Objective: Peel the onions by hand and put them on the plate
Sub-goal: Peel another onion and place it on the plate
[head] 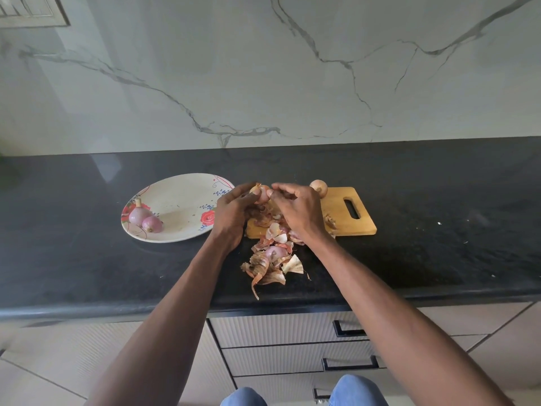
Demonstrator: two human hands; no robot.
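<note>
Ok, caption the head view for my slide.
Both hands peel an onion beside a plate.

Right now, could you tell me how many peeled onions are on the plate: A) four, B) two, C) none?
B: two peeled onions lie together at the left side of the plate, while the left hand holds another onion still in its skin.

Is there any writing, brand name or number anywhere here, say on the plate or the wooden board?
None that can be read.
plate: only printed roses and small blue flowers, no words.
cutting board: plain wood, no stamp or label showing.
black counter, marble wall and drawers: no text or signs visible.
</note>
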